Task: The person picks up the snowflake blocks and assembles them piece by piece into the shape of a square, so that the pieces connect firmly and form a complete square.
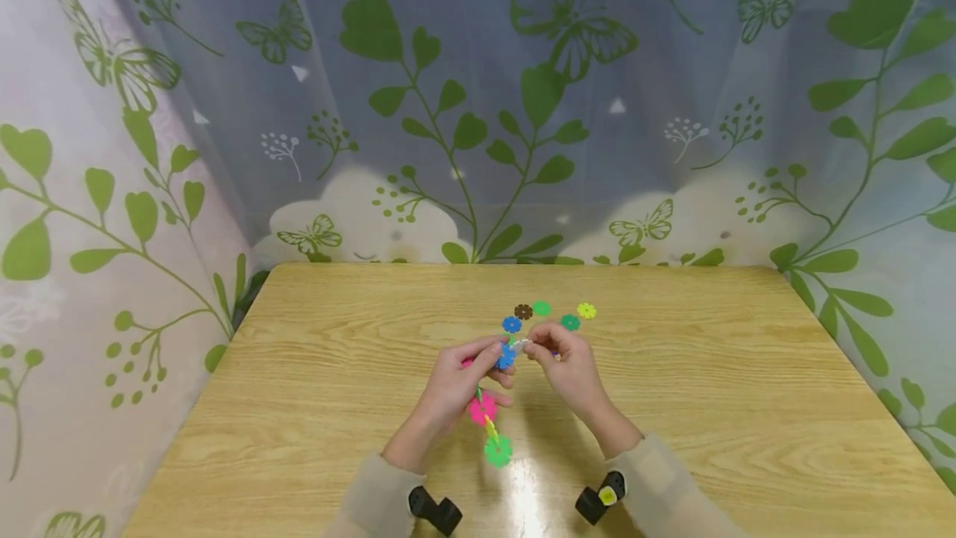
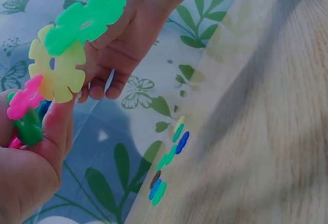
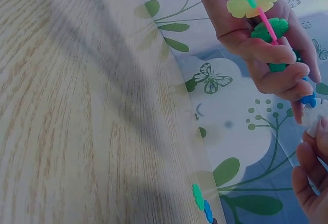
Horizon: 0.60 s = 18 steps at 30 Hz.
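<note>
One chain (image 1: 490, 428) of slotted, flower-shaped discs extended from the left hand (image 1: 459, 376), with the blue disc (image 1: 505, 358) at its upper end taken as the clock's centre in the head view. The left thumb and fingers pinched at this blue disc; along the chain, a pink disc (image 1: 482, 410) lay at 7 o'clock, followed by a yellow disc (image 2: 57, 65) and, outermost, a green disc (image 1: 498, 451) at 6. The right hand (image 1: 571, 365), at 3 o'clock, pinched a white disc (image 3: 312, 113) just beside the blue one, between 1 and 2; whether their slots engaged could not be told. Beyond the hands, loose pieces rested on the wooden table (image 1: 314, 405): a blue piece (image 1: 511, 325) at 12, a brown piece (image 1: 524, 312) near 1, and a yellow piece (image 1: 586, 310) near 2. Black wrist devices (image 1: 431, 508) appeared at 7 and 5 o'clock, beside beige sleeves (image 1: 377, 496). A leaf-printed curtain (image 1: 448, 15) rose behind at 12.
</note>
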Tool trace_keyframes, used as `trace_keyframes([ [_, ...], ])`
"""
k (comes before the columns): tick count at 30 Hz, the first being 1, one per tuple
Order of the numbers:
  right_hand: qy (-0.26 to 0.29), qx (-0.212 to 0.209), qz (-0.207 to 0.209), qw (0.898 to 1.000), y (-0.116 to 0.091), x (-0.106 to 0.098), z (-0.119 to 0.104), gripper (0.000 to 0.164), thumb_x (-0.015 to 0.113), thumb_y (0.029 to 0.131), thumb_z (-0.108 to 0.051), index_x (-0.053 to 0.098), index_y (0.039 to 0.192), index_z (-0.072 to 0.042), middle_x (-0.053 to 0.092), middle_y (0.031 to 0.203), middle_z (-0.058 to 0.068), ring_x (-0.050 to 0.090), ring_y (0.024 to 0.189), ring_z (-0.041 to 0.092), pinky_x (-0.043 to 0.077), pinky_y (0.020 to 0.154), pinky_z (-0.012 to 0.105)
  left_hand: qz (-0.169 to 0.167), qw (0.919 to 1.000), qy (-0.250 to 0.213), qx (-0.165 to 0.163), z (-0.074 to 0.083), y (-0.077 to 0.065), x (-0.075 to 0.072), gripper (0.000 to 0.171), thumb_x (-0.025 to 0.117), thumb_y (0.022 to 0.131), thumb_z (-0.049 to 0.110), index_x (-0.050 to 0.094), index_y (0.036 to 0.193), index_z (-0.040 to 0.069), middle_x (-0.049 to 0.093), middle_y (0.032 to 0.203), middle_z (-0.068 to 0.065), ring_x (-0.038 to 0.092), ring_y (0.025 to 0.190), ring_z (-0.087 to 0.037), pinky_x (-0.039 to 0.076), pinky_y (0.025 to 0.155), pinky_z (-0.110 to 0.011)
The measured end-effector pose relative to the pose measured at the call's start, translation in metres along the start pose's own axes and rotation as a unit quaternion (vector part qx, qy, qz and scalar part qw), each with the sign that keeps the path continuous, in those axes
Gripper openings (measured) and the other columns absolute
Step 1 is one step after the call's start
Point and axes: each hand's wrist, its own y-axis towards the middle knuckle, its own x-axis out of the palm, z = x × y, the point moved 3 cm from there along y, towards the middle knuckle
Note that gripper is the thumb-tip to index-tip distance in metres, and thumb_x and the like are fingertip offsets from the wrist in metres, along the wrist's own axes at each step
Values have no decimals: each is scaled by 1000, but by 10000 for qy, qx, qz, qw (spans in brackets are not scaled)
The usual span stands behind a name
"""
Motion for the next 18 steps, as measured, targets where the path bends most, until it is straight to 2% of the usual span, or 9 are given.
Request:
trace_keyframes([
  [4,88,-44,27,9999,0,1,4,7,63,83,9,61,80,3,60,75,13,56,68,21,51,60,21,-61,10000,53,-35,3,-2,2,38,52,97,21,54,128,0,61,90,-19,63,73,-20,58,65,-45],
  [9,-1,-88,-80,9999,1,1,-12,6,62,82,12,60,80,7,59,73,18,56,66,22,48,57,19,-97,9999,76,-26,15,-7,6,35,49,98,16,54,126,-4,60,94,-21,62,74,-20,58,65,-45],
  [13,72,-22,-228,9997,1,0,-11,5,62,82,11,61,79,7,59,72,18,54,65,15,45,53,17,-98,9999,11,-70,8,-2,4,34,50,98,17,55,125,-4,58,103,-25,62,73,-19,58,63,-47],
  [18,171,100,-328,9993,1,0,-10,5,63,82,10,61,79,7,59,71,19,50,63,11,40,51,16,-70,9999,48,-94,0,1,2,35,53,96,22,58,124,1,60,98,-24,62,71,-18,58,61,-47],
])
